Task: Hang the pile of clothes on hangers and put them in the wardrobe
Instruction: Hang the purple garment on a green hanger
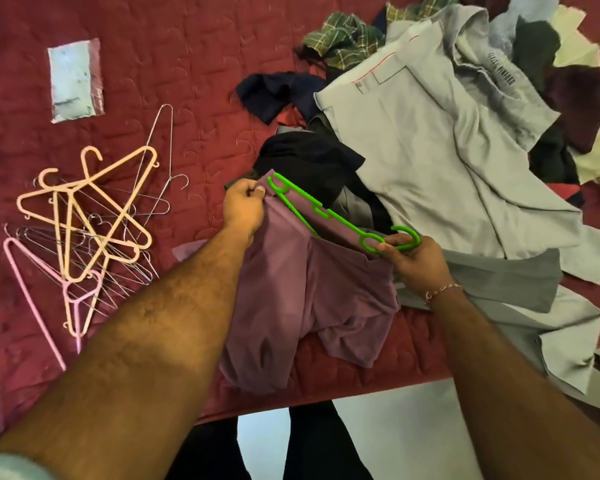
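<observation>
A purple garment (pixel 302 292) hangs over the near edge of the red quilted bed (pixel 194 74). My left hand (pixel 245 207) pinches its upper left corner. A bright green plastic hanger (pixel 329 214) lies slanted along the garment's top edge, and my right hand (pixel 414 259) grips it at the hook end. A pile of clothes (pixel 440 133) spreads over the right side of the bed, with a large grey shirt on top and black, navy, plaid and cream pieces around it.
A heap of peach, pink and thin wire hangers (pixel 90 230) lies on the left of the bed. A small clear packet (pixel 74 81) sits at the back left. The bed edge runs just below the garment, with pale floor (pixel 388 434) beneath.
</observation>
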The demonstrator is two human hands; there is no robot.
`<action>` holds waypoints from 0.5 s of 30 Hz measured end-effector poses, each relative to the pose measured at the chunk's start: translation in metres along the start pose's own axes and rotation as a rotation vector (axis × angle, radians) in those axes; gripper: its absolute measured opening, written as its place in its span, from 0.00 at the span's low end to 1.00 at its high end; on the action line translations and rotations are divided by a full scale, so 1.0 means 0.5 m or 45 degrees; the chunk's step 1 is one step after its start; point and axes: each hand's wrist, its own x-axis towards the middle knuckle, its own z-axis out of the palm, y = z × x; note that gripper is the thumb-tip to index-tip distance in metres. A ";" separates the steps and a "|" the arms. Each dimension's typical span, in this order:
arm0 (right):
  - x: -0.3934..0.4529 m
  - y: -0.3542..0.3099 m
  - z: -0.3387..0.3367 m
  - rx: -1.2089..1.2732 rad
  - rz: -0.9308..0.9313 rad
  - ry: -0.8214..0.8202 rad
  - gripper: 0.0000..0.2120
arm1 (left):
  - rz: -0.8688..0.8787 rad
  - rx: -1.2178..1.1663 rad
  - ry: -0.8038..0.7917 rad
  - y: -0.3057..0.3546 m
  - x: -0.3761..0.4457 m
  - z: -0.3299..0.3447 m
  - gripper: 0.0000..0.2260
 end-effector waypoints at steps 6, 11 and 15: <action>-0.021 -0.020 -0.017 -0.040 -0.083 -0.046 0.09 | 0.129 -0.244 0.022 0.042 -0.043 -0.049 0.11; -0.088 -0.041 -0.031 0.147 -0.127 0.119 0.13 | 0.178 -0.585 -0.248 0.087 -0.096 -0.119 0.08; -0.172 -0.063 -0.023 0.227 -0.214 0.108 0.05 | 0.212 -0.694 -0.466 0.116 -0.129 -0.190 0.10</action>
